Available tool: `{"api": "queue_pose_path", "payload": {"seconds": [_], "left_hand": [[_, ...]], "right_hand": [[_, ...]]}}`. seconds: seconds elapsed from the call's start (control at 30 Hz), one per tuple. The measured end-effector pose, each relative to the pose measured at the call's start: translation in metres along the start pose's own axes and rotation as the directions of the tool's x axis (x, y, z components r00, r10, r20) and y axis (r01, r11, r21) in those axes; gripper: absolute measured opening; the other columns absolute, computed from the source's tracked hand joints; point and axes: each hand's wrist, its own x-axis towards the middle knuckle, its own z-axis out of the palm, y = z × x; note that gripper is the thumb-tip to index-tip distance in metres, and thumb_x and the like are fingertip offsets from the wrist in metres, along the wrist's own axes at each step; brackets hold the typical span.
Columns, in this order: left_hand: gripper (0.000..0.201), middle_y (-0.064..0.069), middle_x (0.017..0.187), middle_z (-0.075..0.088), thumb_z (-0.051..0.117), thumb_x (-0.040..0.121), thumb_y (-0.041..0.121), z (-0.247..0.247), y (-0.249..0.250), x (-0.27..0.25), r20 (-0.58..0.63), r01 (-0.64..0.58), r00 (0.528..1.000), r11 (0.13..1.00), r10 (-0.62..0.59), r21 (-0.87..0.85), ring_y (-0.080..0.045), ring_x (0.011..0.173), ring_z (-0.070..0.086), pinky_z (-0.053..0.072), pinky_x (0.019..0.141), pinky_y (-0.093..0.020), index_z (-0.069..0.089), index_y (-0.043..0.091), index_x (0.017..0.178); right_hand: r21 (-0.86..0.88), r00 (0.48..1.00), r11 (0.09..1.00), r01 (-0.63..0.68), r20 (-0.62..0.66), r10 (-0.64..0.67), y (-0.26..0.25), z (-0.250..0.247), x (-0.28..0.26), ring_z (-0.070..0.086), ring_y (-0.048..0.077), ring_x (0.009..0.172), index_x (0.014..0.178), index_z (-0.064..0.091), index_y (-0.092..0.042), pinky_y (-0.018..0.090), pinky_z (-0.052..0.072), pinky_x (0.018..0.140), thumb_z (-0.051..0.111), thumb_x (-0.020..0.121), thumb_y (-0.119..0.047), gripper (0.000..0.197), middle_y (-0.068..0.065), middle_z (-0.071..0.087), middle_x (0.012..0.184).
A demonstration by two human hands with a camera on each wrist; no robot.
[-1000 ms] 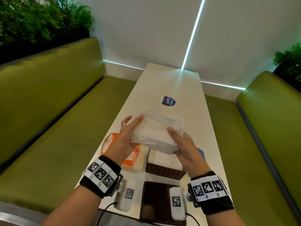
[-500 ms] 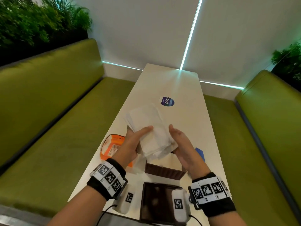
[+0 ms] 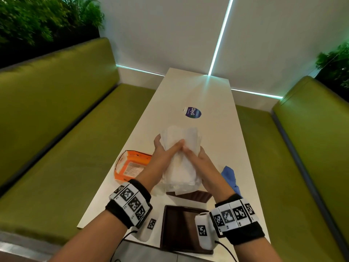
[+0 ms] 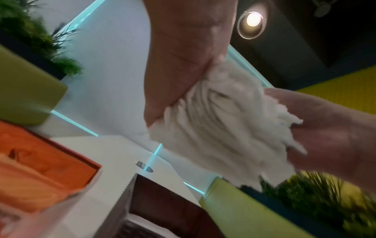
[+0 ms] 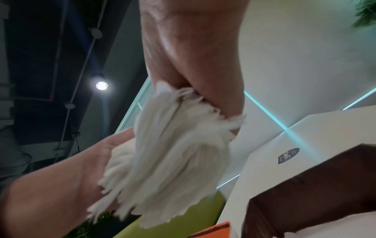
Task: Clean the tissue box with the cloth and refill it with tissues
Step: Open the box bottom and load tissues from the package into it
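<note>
Both hands [image 3: 204,165] squeeze tissues [image 3: 181,148] near "ClayG" sticker [image 3: 193,112].

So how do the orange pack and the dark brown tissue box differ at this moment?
The orange pack lies left of the hands; the dark brown tissue box sits directly under the stack of tissues that the left hand and right hand hold. The orange pack shows a printed label; the dark brown tissue box looks plain. Both rest on the white table.
</note>
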Motion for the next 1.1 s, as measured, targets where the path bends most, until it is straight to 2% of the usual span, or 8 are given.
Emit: {"api": "queue_pose_path", "payload": {"seconds": [0.17, 0.33, 0.43, 0.63, 0.8, 0.87, 1.0, 1.1], "left_hand": [[0.068, -0.009, 0.120, 0.065, 0.078, 0.077, 0.038, 0.003, 0.004, 0.007, -0.127, -0.026, 0.992, 0.980, 0.001, -0.198, -0.027, 0.101, 0.067, 0.058, 0.084, -0.046, 0.044, 0.018, 0.133], [0.058, -0.011, 0.115, 0.071, 0.079, 0.077, 0.033, 0.014, 0.003, 0.004, -0.140, -0.064, 0.990, 0.873, -0.005, -0.484, -0.028, 0.102, 0.070, 0.060, 0.079, -0.043, 0.056, 0.014, 0.127], [0.045, -0.005, 0.111, 0.072, 0.076, 0.079, 0.032, 0.017, 0.002, 0.000, -0.133, -0.063, 0.991, 0.868, -0.004, -0.493, -0.023, 0.100, 0.070, 0.059, 0.076, -0.037, 0.057, 0.022, 0.118], [0.080, -0.007, 0.116, 0.070, 0.089, 0.065, 0.028, 0.021, -0.003, 0.003, -0.236, -0.105, 0.972, 0.857, -0.019, -0.504, -0.027, 0.102, 0.070, 0.057, 0.087, -0.052, 0.045, 0.020, 0.132], [0.088, -0.011, 0.119, 0.067, 0.091, 0.059, 0.031, 0.030, 0.000, 0.000, -0.214, -0.109, 0.976, 0.778, -0.034, -0.618, -0.029, 0.105, 0.069, 0.058, 0.083, -0.052, 0.039, 0.021, 0.131], [0.094, -0.011, 0.123, 0.065, 0.092, 0.058, 0.035, 0.029, -0.001, -0.003, -0.186, -0.113, 0.982, 0.797, 0.000, -0.593, -0.028, 0.107, 0.068, 0.058, 0.084, -0.048, 0.038, 0.022, 0.134], [0.073, -0.009, 0.118, 0.058, 0.077, 0.079, 0.030, 0.001, 0.006, 0.002, -0.229, -0.188, 0.969, 0.868, 0.089, -0.459, -0.023, 0.105, 0.062, 0.055, 0.091, -0.044, 0.030, 0.035, 0.134], [0.053, -0.013, 0.118, 0.059, 0.077, 0.076, 0.043, -0.006, 0.002, 0.006, -0.192, -0.143, 0.978, 0.929, 0.081, -0.340, -0.030, 0.107, 0.060, 0.052, 0.094, -0.051, 0.043, 0.036, 0.116]], "right_hand": [[0.172, 0.990, 0.984, -0.052, 0.138, 0.028, -0.001, -0.004, -0.010, 0.067, 0.024, 0.110, 0.128, 0.057, -0.011, 0.040, 0.052, 0.097, 0.066, 0.089, -0.027, 0.044, 0.009, 0.070, 0.119], [0.505, 1.000, 0.863, -0.018, 0.016, 0.011, 0.006, -0.003, -0.008, 0.059, 0.031, 0.121, 0.128, 0.058, 0.001, 0.048, 0.041, 0.108, 0.066, 0.089, -0.012, 0.042, 0.017, 0.064, 0.127], [0.468, 0.998, 0.882, 0.045, 0.023, -0.063, 0.004, -0.005, -0.010, 0.059, 0.028, 0.122, 0.132, 0.056, -0.006, 0.047, 0.041, 0.108, 0.063, 0.091, -0.013, 0.043, 0.014, 0.063, 0.130], [0.436, 0.997, 0.899, 0.052, 0.033, -0.073, 0.003, 0.001, -0.013, 0.059, 0.028, 0.122, 0.138, 0.050, -0.011, 0.048, 0.046, 0.104, 0.065, 0.091, -0.016, 0.050, 0.012, 0.062, 0.132], [0.612, 1.000, 0.791, 0.021, -0.004, -0.024, 0.007, 0.012, -0.016, 0.060, 0.028, 0.120, 0.137, 0.050, -0.008, 0.043, 0.049, 0.102, 0.065, 0.087, -0.015, 0.052, 0.013, 0.063, 0.129], [0.595, 0.999, 0.802, 0.049, -0.028, -0.041, 0.008, 0.012, -0.017, 0.059, 0.030, 0.121, 0.135, 0.051, -0.005, 0.048, 0.045, 0.106, 0.063, 0.090, -0.014, 0.048, 0.015, 0.063, 0.129], [0.448, 0.991, 0.884, 0.132, -0.088, -0.103, 0.009, -0.006, -0.017, 0.059, 0.029, 0.122, 0.135, 0.052, -0.011, 0.052, 0.041, 0.107, 0.060, 0.094, -0.020, 0.043, 0.011, 0.063, 0.131], [0.329, 0.984, 0.936, 0.126, -0.160, -0.076, 0.013, -0.008, -0.014, 0.063, 0.022, 0.116, 0.133, 0.052, -0.020, 0.047, 0.047, 0.104, 0.065, 0.089, -0.033, 0.048, 0.003, 0.066, 0.126]]}}
